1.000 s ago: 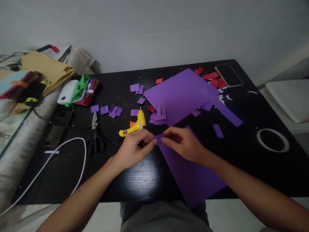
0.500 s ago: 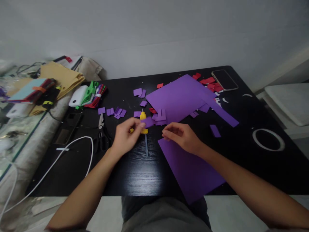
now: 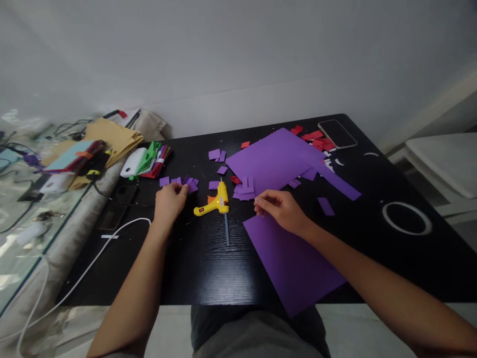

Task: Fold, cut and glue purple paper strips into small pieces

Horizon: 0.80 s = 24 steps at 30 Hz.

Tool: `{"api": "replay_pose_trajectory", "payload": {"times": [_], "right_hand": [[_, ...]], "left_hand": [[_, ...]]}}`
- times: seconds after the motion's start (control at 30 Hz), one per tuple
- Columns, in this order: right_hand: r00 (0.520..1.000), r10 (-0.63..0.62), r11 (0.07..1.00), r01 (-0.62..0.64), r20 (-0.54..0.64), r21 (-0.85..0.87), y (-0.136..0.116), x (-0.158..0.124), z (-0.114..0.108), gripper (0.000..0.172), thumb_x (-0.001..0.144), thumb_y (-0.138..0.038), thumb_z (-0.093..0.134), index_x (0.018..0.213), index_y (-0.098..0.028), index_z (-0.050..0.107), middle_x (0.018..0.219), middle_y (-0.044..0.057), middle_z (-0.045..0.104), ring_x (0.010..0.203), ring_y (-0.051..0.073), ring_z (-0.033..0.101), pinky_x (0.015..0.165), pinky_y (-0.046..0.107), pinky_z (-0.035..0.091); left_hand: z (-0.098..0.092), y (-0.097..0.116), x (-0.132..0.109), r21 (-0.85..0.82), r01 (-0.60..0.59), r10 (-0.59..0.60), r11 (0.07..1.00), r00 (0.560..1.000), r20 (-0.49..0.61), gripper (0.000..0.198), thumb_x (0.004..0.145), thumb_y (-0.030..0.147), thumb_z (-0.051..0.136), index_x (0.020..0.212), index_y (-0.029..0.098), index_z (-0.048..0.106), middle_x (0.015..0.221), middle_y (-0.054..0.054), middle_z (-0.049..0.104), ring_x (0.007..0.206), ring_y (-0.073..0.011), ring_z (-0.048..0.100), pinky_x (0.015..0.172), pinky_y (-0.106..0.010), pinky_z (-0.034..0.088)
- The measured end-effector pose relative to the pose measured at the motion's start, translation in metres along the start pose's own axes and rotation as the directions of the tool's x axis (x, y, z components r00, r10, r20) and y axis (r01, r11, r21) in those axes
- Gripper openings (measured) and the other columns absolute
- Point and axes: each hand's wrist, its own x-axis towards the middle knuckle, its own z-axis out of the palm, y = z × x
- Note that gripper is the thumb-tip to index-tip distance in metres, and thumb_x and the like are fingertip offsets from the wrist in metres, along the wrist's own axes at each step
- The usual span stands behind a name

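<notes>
My left hand (image 3: 170,204) is closed in a pinch at a cluster of small purple paper pieces (image 3: 192,184), its fingertips on one that they partly cover. My right hand (image 3: 281,211) hovers over the near corner of a purple paper sheet (image 3: 298,268), with thumb and fingers pinched together. What its fingertips hold, if anything, is too small to make out. Between my hands a yellow hot glue gun (image 3: 221,198) lies on its side, a grey glue stick (image 3: 227,231) protruding from its back. A small stack of purple pieces (image 3: 244,190) lies beyond my right hand.
Another large purple sheet (image 3: 276,156) lies farther back, near red scraps (image 3: 313,135) and a phone (image 3: 337,134). A white ring (image 3: 407,218) is at the right. Bundled coloured strips (image 3: 156,159) and a white cable (image 3: 93,261) lie to the left on the black table (image 3: 219,278).
My left hand has moved left from above the glue gun to the purple pieces, carrying a purple piece. The glue gun is now uncovered. My right hand has barely moved.
</notes>
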Motion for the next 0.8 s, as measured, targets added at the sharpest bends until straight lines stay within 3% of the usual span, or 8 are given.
{"api": "replay_pose_trajectory", "payload": {"times": [0.2, 0.3, 0.37, 0.47, 0.53, 0.63, 0.8], "right_hand": [[1.000, 0.011, 0.998, -0.012, -0.014, -0.061, 0.004, 0.001, 0.001, 0.034, 0.087, -0.050, 0.073, 0.079, -0.017, 0.071, 0.071, 0.004, 0.073, 0.065, 0.016, 0.068, 0.065, 0.030, 0.058], [1.000, -0.021, 0.981, 0.022, 0.003, -0.194, 0.004, 0.000, -0.002, 0.025, 0.089, -0.042, 0.071, 0.084, -0.018, 0.072, 0.078, 0.005, 0.076, 0.073, 0.019, 0.072, 0.072, 0.034, 0.059], [0.996, -0.064, 0.935, 0.083, 0.066, -0.345, -0.001, -0.003, -0.006, 0.017, 0.087, -0.034, 0.073, 0.095, -0.019, 0.074, 0.091, 0.007, 0.078, 0.085, 0.021, 0.073, 0.082, 0.037, 0.059], [0.947, -0.061, 0.802, 0.235, 0.316, -0.548, -0.012, -0.008, -0.014, 0.036, 0.078, -0.023, 0.081, 0.114, -0.024, 0.073, 0.122, 0.008, 0.074, 0.117, 0.027, 0.066, 0.107, 0.047, 0.050], [0.916, 0.010, 0.738, 0.264, 0.401, -0.622, -0.019, -0.010, -0.018, 0.044, 0.077, -0.025, 0.085, 0.119, -0.025, 0.072, 0.127, 0.009, 0.071, 0.126, 0.031, 0.061, 0.113, 0.052, 0.045], [0.910, 0.080, 0.667, 0.254, 0.406, -0.700, -0.023, -0.010, -0.020, 0.045, 0.077, -0.020, 0.084, 0.120, -0.024, 0.072, 0.129, 0.009, 0.070, 0.126, 0.033, 0.060, 0.115, 0.057, 0.040], [0.907, 0.110, 0.649, 0.244, 0.406, -0.721, -0.019, -0.010, -0.019, 0.044, 0.082, -0.020, 0.082, 0.124, -0.026, 0.071, 0.129, 0.009, 0.069, 0.123, 0.033, 0.059, 0.113, 0.056, 0.040]], "left_hand": [[0.007, -0.004, 0.003, 0.048, -0.017, 0.015, 0.999, 0.999, 0.034, 0.034, 0.092, 0.043, 0.059, 0.093, 0.016, 0.079, 0.087, -0.015, 0.079, 0.085, -0.0318, 0.073, 0.074, -0.035, 0.049], [0.008, -0.005, 0.002, 0.057, -0.031, 0.029, 0.998, 0.999, 0.043, 0.033, 0.091, 0.043, 0.060, 0.089, 0.016, 0.078, 0.084, -0.016, 0.078, 0.083, -0.0322, 0.072, 0.073, -0.036, 0.049], [0.006, -0.003, 0.000, 0.059, -0.044, 0.042, 0.997, 0.998, 0.038, 0.035, 0.092, 0.046, 0.058, 0.086, 0.017, 0.077, 0.082, -0.015, 0.077, 0.082, -0.0319, 0.071, 0.072, -0.036, 0.048], [0.003, 0.005, -0.009, 0.037, -0.128, 0.128, 0.991, 0.992, 0.017, 0.036, 0.094, 0.049, 0.055, 0.082, 0.019, 0.073, 0.078, -0.010, 0.074, 0.076, -0.0268, 0.068, 0.070, -0.033, 0.045], [0.002, 0.012, -0.017, -0.032, -0.276, 0.276, 0.961, 0.961, -0.016, 0.029, 0.092, 0.041, 0.055, 0.079, 0.019, 0.069, 0.068, -0.005, 0.069, 0.064, -0.0213, 0.062, 0.066, -0.031, 0.043], [0.004, 0.021, -0.031, -0.170, -0.467, 0.471, 0.868, 0.882, -0.019, 0.024, 0.092, 0.034, 0.053, 0.078, 0.019, 0.066, 0.068, -0.003, 0.067, 0.060, -0.0173, 0.058, 0.064, -0.029, 0.043], [0.012, 0.031, -0.049, -0.275, -0.644, 0.665, 0.714, 0.747, -0.023, 0.022, 0.096, 0.030, 0.054, 0.079, 0.019, 0.064, 0.072, -0.003, 0.066, 0.065, -0.0163, 0.060, 0.064, -0.028, 0.044]]}}
